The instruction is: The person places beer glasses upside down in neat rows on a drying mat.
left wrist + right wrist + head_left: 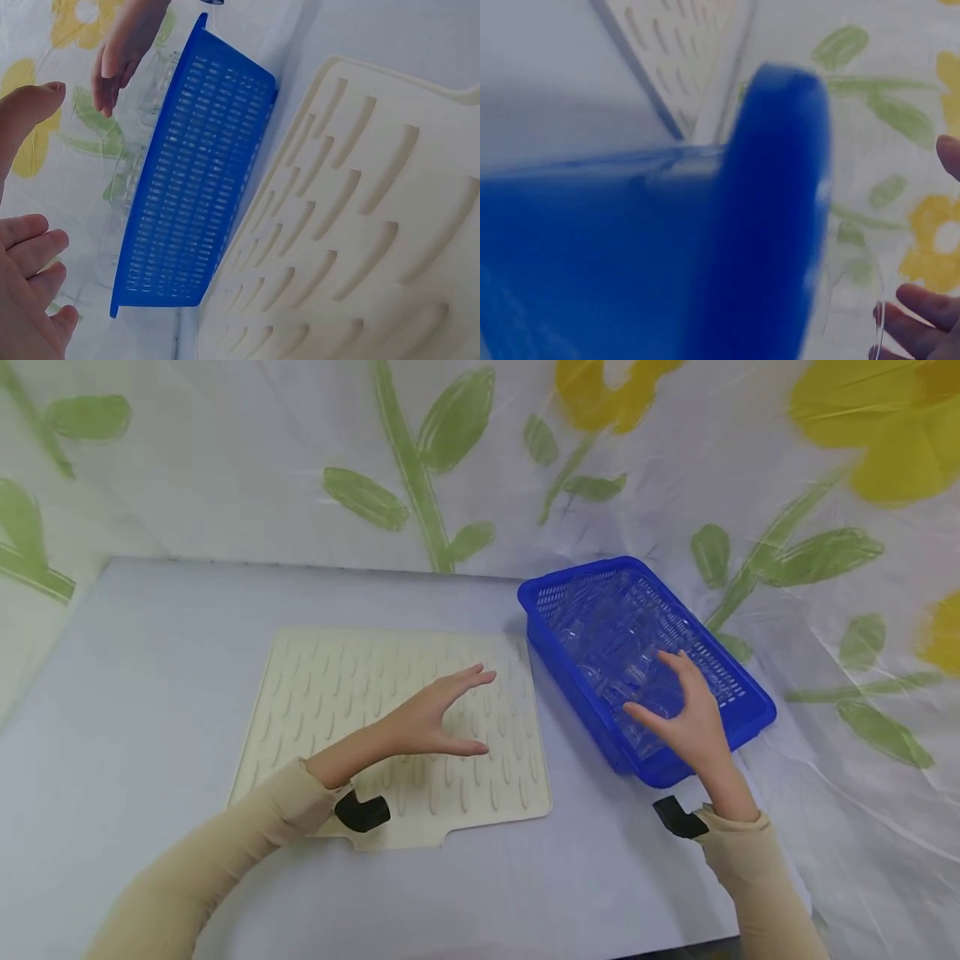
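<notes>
My right hand (693, 718) hovers over the near part of a blue plastic basket (572, 690), its thumb and fingers spread apart. Inside the basket lie several clear, see-through vessels (611, 631) whose outlines overlap. In the right wrist view, the right fingertips (889, 313) are right beside the curved edge of one clear vessel (855, 300). Over the cream ridged mat (337, 693) my left hand (431, 718) is held with thumb and fingers apart and nothing between them. The left wrist view shows that hand (30, 277) at the left edge.
The mat lies on a pale table (150, 693), left of the basket, with a short tab at its near edge. Behind and to the right hangs a white sheet (247, 468) printed with green leaves and yellow flowers. Each sleeve cuff carries a black wrist piece (363, 812).
</notes>
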`<state>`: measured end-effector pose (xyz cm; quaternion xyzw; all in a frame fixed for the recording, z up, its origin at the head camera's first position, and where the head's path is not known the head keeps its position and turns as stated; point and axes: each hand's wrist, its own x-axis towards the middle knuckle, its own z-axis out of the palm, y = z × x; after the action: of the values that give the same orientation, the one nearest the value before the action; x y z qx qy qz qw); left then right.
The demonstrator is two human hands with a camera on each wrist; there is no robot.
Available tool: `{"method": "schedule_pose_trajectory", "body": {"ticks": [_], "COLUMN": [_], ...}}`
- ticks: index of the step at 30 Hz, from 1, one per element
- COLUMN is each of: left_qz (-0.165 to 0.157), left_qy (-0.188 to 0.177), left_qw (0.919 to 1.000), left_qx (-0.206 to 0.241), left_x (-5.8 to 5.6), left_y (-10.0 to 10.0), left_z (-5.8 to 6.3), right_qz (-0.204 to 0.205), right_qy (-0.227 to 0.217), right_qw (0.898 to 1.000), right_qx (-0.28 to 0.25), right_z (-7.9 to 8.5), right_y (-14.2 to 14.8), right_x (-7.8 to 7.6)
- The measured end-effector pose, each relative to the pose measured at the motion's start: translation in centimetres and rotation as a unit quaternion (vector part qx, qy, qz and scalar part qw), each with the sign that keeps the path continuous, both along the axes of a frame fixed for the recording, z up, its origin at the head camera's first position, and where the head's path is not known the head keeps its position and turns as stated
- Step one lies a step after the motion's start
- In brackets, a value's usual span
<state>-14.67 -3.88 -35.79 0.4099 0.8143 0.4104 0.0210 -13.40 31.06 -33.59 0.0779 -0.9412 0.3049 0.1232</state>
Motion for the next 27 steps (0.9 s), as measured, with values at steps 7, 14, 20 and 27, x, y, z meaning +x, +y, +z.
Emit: {"method": "schedule_pose_trajectory", "body": {"ticks": [7,14,20,27], "left_qz": [-0.011,-0.003,0.0,-0.001], "left_qy": [0.012,0.011,-0.012,-0.021], "left_qw": [0.9998,0.9998,0.9999,0.9998], "left_qx": [-0.014,-0.018,0.001,0.008], "left_x": [-1.1,-0.7,0.0,0.8], "left_y": [0.4,0.0,0.1,0.3], "left_z": [1.3,1.0,0.0,-0.3], "right_qz": [-0.073,-0.097,-0.139,-0.136], "right_qy": [0.005,0.024,0.017,0.046], "right_qw": [0.997,0.993,0.988,0.987], "right_qx": [0.018,0.056,0.068,0.068], "right_z": [-1.8,-8.6,-12.1,-10.4], "right_y": [4.2,11.1,13.9,11.8], "right_x": [0.1,-2.2,-2.7,-1.0]}}
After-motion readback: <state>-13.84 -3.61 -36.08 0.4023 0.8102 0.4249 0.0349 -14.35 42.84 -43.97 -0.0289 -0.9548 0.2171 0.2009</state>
